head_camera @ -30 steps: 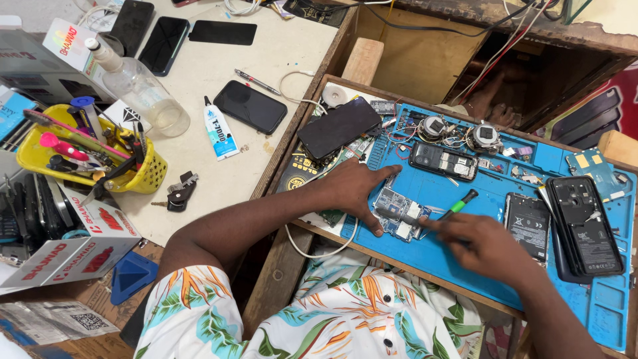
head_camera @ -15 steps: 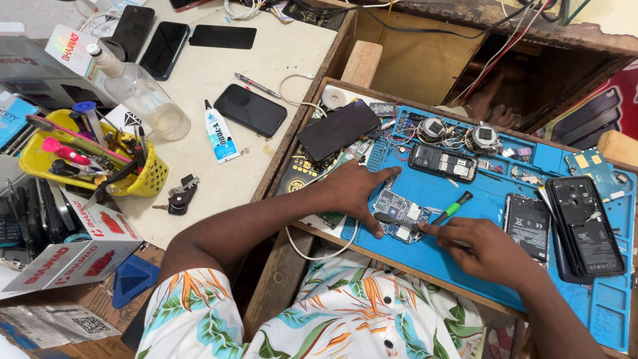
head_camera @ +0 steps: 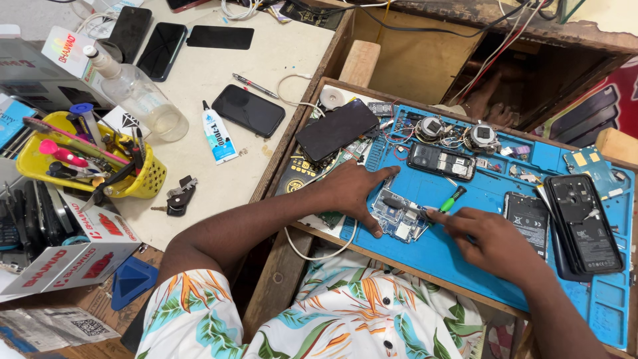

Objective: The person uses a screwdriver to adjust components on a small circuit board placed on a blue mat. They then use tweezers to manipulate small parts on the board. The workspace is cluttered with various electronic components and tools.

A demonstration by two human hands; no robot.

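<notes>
My left hand (head_camera: 355, 189) presses down on a small opened phone chassis (head_camera: 401, 216) lying on the blue work mat (head_camera: 458, 259), thumb and forefinger bracketing it. My right hand (head_camera: 488, 242) grips a green-handled screwdriver (head_camera: 450, 199) whose tip rests on the chassis's right side. A dark keypad phone (head_camera: 442, 161) lies just beyond the chassis. To the right sit a black battery (head_camera: 527, 221) and an opened black smartphone back (head_camera: 585, 223).
A black phone (head_camera: 335, 129) rests at the mat's left end. On the white table lie more phones (head_camera: 248, 110), a glue tube (head_camera: 216, 136), a clear bottle (head_camera: 136, 93), keys (head_camera: 177, 197) and a yellow tool basket (head_camera: 100, 159). Two round parts (head_camera: 458, 133) with wires sit at the mat's far edge.
Both hands stay on the chassis. The right hand with the screwdriver has shifted slightly; the view has drifted a little.
</notes>
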